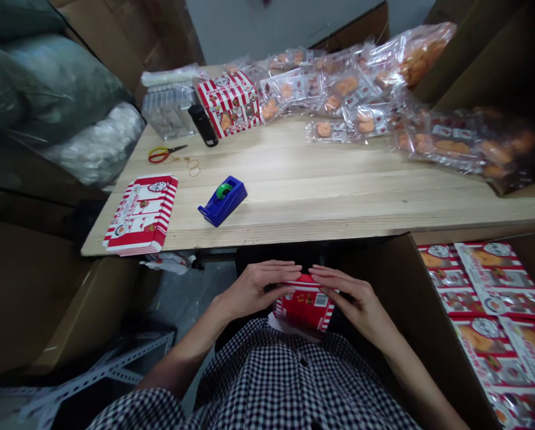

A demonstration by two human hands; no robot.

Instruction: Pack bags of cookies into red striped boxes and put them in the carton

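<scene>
Both my hands rest on a red and white striped snack box [307,306] that lies on my lap, below the table's front edge. My left hand [259,288] lies over the box's left top edge, fingers stretched flat along it and thumb underneath. My right hand [349,297] covers the right side, fingers extended toward the left hand so the fingertips nearly meet. On the wooden table [339,197] lie a flattened striped box [143,212] at the left front and a blue tape dispenser [223,199].
An upright striped box [230,103], a black bottle [203,125], clear trays [168,110], scissors [164,153] and rubber bands [193,166] sit at the back left. Bagged snacks [366,89] pile along the back and right. A carton of finished boxes [486,298] stands at my right.
</scene>
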